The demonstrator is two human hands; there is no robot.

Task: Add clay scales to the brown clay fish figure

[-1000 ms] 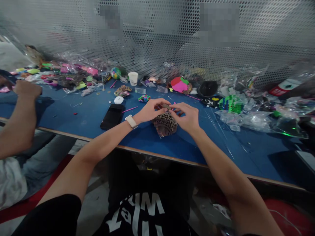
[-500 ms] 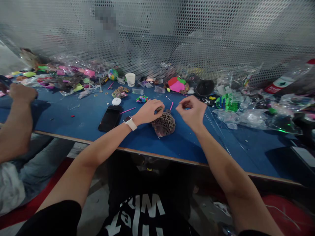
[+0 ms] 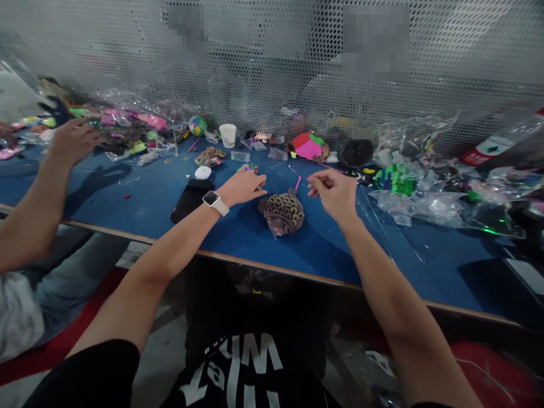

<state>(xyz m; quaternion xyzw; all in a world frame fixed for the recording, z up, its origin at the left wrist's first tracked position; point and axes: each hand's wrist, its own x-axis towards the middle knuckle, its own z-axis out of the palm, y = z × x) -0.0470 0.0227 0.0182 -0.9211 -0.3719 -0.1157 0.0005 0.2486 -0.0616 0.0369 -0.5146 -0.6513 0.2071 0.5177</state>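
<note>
A brown-grey clay lump (image 3: pixel 283 212), its upper face covered in wavy ridges, sits on the blue table between my hands. My left hand (image 3: pixel 243 188), with a watch on the wrist, hovers left of the lump. Its thumb and fingers are apart, and I make out nothing between them. Over on the lump's right, my right hand (image 3: pixel 334 192) is raised with thumb and fingertips pinched together; whatever they hold is too small to see. Behind the lump lies a short pink stick (image 3: pixel 298 182). A small multicoloured clay piece (image 3: pixel 249 168) is partly covered by my left hand.
A black phone (image 3: pixel 189 203), a white rounded case (image 3: pixel 203 172) and a paper cup (image 3: pixel 228 136) stand on the left. Clay pieces and clear bags (image 3: pixel 397 207) line the perforated metal screen (image 3: pixel 272 73). At far left a co-worker's arm (image 3: pixel 51 181) reaches over the table.
My left hand has drawn back left from the lump and its fingers have spread. The right hand stays nearly in place, its fingers less curled. The co-worker's hand has moved right.
</note>
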